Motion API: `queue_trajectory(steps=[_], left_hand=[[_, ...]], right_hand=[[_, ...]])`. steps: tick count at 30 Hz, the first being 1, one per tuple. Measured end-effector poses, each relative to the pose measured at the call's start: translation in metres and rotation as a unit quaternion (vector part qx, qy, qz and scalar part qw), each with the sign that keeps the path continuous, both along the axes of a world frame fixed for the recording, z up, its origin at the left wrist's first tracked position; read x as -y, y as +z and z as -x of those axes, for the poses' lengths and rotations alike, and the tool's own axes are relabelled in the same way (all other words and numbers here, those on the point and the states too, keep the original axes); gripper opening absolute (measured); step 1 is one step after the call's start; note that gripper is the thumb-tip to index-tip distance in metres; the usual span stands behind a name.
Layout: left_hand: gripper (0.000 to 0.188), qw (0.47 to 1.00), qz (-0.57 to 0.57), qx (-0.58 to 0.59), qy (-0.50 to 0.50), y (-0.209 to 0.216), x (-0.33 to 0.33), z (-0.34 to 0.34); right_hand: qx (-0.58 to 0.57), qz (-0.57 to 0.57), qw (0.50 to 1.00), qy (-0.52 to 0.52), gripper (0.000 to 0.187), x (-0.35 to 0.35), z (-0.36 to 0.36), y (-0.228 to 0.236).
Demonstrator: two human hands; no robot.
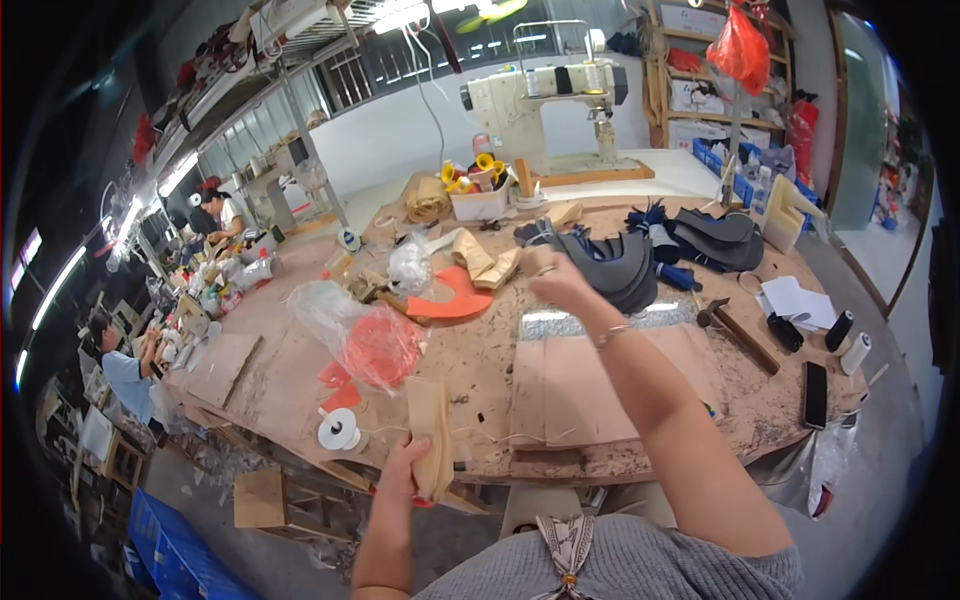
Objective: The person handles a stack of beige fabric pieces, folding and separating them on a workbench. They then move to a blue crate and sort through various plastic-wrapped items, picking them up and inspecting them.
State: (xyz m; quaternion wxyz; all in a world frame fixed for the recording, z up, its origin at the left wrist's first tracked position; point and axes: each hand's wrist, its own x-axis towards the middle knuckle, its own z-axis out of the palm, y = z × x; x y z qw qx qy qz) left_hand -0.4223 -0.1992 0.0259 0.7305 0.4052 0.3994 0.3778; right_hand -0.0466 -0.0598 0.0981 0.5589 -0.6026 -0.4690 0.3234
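Note:
My left hand (402, 468) grips a stack of folded tan strips (429, 425) at the near edge of the table, thumb on top. The strips stand roughly upright; whether they are paper or cloth is unclear. My right arm stretches across the table, and my right hand (562, 284) is closed near a small tan piece (538, 262). The fingers are partly hidden, so what lies in them is hard to make out. Left of that hand lie folded tan pieces (490, 264). Just right of it is a stack of dark grey curved pieces (615, 268).
An orange curved piece (452, 297) and a clear bag with red pieces (378, 345) lie left of centre. A white spool (339, 429) sits near the front edge. On the right are a hammer (745, 340), a phone (815, 394) and thread cones. Behind stands a sewing machine (540, 110).

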Motion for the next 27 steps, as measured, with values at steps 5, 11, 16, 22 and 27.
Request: queue_trajectory(steps=[5,11,16,22,27], left_hand=[[0.058,0.942,0.053,0.33,0.029,-0.03,0.026,-0.028],[0.066,0.88,0.012,0.462,-0.106,-0.041,0.006,-0.049],[0.059,0.947,-0.015,0.318,0.039,-0.017,0.017,-0.099],[0.051,0.977,-0.09,0.191,0.044,-0.039,0.035,-0.173],[0.056,0.968,-0.189,0.139,-0.086,-0.01,0.055,-0.195]], right_hand=[[0.031,0.115,0.993,0.021,0.099,-0.046,0.095,-0.03],[0.098,0.06,0.993,-0.006,0.099,0.019,0.141,-0.042],[-0.24,0.086,0.905,0.341,0.059,0.159,0.125,-0.059],[-0.241,-0.002,0.95,0.199,0.043,0.241,0.09,-0.059],[0.036,-0.115,0.992,0.028,0.048,0.26,0.075,-0.07]])
